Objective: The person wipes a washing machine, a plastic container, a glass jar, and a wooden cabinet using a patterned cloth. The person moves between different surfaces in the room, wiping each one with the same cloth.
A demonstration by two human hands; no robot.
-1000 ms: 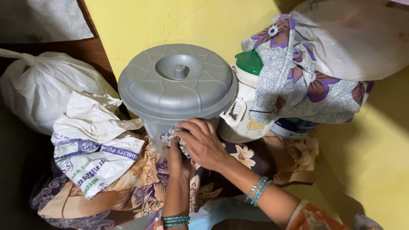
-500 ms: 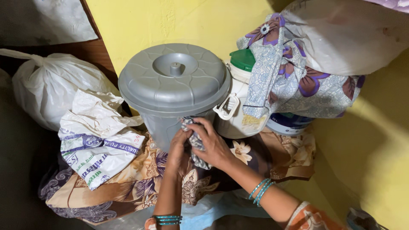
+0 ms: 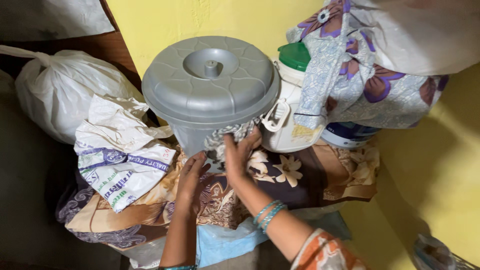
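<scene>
Right hand [image 3: 239,152] on rag [image 3: 227,138] (bin-side)

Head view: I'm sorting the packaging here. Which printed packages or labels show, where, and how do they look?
Printed sack: left of the grey bin, crumpled, white with purple and green print.
Jug label: on the white jug right of the bin, yellowish patch.
Tub band: under the floral cloth, white and dark blue.
</scene>
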